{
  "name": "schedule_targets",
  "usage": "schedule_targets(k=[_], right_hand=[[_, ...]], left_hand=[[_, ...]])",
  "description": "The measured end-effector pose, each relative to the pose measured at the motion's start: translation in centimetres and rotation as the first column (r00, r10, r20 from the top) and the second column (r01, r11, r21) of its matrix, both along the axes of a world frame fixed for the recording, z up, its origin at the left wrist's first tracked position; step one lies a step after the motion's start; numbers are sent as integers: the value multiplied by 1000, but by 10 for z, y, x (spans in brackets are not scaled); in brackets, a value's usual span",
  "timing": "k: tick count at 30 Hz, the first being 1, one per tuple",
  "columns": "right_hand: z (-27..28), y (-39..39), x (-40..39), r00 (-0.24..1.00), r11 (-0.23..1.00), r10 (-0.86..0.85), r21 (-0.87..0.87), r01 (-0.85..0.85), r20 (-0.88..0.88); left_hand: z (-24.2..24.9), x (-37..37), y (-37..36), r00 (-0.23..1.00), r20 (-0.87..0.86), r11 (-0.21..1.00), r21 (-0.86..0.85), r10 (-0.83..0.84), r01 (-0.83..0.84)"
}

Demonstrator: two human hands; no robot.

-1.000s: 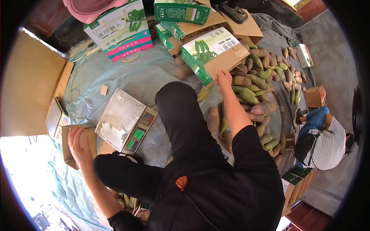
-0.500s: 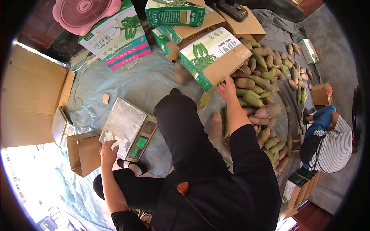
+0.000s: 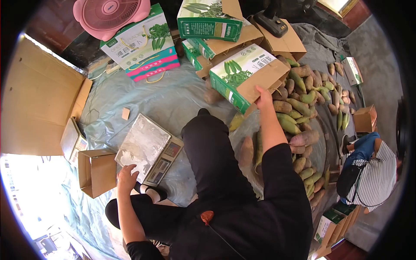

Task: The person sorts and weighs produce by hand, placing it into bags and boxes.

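My right hand [image 3: 264, 99] grips the brown flap edge of a green and white cardboard box [image 3: 237, 78] printed with green radishes. The box sits tilted at the side of a pile of green and reddish-brown radishes [image 3: 286, 123]. My left hand [image 3: 126, 177] is open at the near corner of a digital scale [image 3: 143, 138], its fingers loosely curved and apart. A dusty, pale metal plate tops the scale, and its display panel faces my knee. Left of that hand stands a small open brown carton [image 3: 92, 171].
Radish boxes [image 3: 210, 26] are stacked at the back, beside a pink fan [image 3: 112, 15] on a gift box. A large cardboard sheet [image 3: 41, 97] stands at left. Plastic sheeting [image 3: 173, 93] covers the floor. At far right a person in a striped top [image 3: 375, 173] bends down.
My right hand has closed on the box flap, where its fingers were spread before. The view has shifted slightly. The scale's green digits no longer show lit.
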State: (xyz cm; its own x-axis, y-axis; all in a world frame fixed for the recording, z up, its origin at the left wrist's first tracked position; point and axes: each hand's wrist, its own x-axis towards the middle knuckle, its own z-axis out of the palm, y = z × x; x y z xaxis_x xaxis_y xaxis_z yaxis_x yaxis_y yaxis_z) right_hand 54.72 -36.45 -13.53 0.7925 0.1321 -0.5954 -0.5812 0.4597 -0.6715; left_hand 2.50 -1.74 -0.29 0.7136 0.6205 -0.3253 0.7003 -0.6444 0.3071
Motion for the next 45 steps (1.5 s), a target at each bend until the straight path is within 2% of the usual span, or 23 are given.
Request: schedule_targets(k=[3,5,7,11,14,17,19,20,22,23,25,27,29,31,33,35,37,39,41,45], right_hand=[[17,-15,-6,982,998,15,-60,-4,187],[24,-30,-12,973,978,89,-203,-46,213],[48,-42,-29,970,969,99,-243,-44,220],[42,-88,-32,946,945,195,-308,-111,258],[87,-90,-55,901,902,274,-414,-120,337],[137,-74,-82,843,895,309,-434,-101,440],[175,-59,-108,730,876,372,-477,-71,573],[194,-51,-118,725,875,378,-479,-76,575],[230,-31,-132,615,824,455,-566,-17,644],[243,-24,-136,611,819,463,-573,-19,642],[267,-10,-140,397,672,652,-735,91,646],[293,14,-151,256,616,736,-777,131,627],[312,46,-162,85,667,733,-738,106,675],[325,78,-170,-24,627,778,-776,69,627],[326,113,-178,-197,632,765,-773,48,613],[329,149,-194,-307,574,783,-819,22,541],[311,184,-205,-484,595,721,-801,65,496],[299,216,-223,-626,524,687,-849,75,368],[268,248,-237,-746,507,612,-854,117,261],[218,288,-279,-840,409,532,-902,140,111]], left_hand=[[5,6,-2,1000,6,1000,-20,8,-8],[5,2,-2,999,29,1000,15,-13,13],[12,4,-2,1000,1,1000,-16,5,-5],[22,7,-6,999,-43,1000,-12,19,-19],[27,8,-6,999,-38,1000,-16,11,-12],[25,4,-7,1000,13,1000,-2,8,-8],[29,3,-8,999,-25,1000,-6,-31,31],[31,3,-9,999,-21,1000,-7,-24,24],[35,2,-11,998,-50,999,-6,-39,39],[36,2,-11,998,-47,999,-14,-36,35],[36,1,-12,998,-41,998,18,-56,56],[32,-4,-11,998,-6,998,16,-62,62],[38,-3,-13,999,-14,999,-5,-52,52],[41,-4,-14,999,2,999,-15,-34,34],[38,-8,-13,1000,6,999,-16,-31,31],[38,-10,-13,999,24,999,-24,-28,28],[40,-12,-14,1000,15,999,-50,-7,8],[42,-17,-18,1000,0,998,-66,-7,7],[44,-20,-21,1000,28,998,-57,-10,11],[46,-19,-26,998,-22,992,-115,-57,54]])
